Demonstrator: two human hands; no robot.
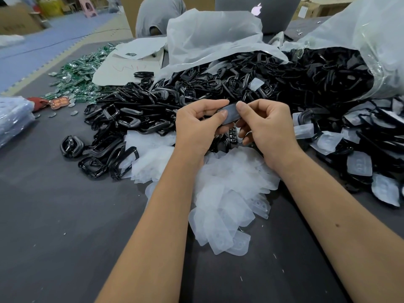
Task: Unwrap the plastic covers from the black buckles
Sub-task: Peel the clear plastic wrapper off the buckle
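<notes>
A single wide-angle camera, worn on a person's head, looks forward and steeply down along both bare forearms to the left hand (197, 125) and right hand (265, 125), which meet near the frame's centre, close to the lens. The dark table (54, 215) fills the lower half and bends toward the edges, as such lenses render it. The upper frame reaches across the table to a laptop (260, 16) and a seated person (159, 16) opposite. No second view is provided.
</notes>
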